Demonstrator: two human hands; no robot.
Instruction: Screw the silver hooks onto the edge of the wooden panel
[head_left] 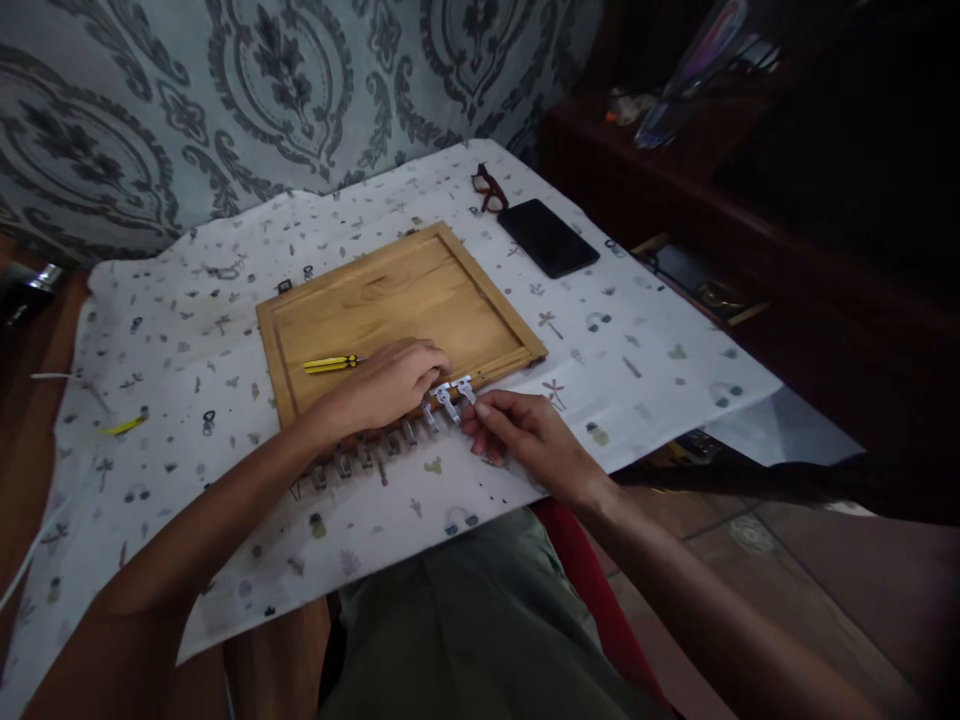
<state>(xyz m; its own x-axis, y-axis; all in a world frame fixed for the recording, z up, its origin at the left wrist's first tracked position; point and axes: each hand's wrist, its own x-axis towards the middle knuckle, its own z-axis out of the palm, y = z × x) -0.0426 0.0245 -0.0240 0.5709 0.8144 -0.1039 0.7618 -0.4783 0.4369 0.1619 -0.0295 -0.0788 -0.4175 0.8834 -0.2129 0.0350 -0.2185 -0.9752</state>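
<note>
A framed wooden panel [375, 300] lies flat on the table. Several silver metal brackets [444, 400] stand out in a row along its near edge, the left ones partly in shadow. My left hand [397, 375] rests on that edge with its fingers curled down beside the brackets; what its fingertips hold, if anything, is hidden. At the right end of the row, my right hand [525, 430] pinches the outer end of a silver metal bracket [465, 388] between thumb and fingers. A screwdriver with a yellow and black handle [330, 364] lies on the panel, its tip behind my left hand.
A patterned white cloth [645, 350] covers the table. Beyond the panel are a black tablet [549, 238] and dark-framed glasses [490, 190]. A small yellow object [124, 426] lies at the left. Dark wooden furniture [675, 200] stands along the right.
</note>
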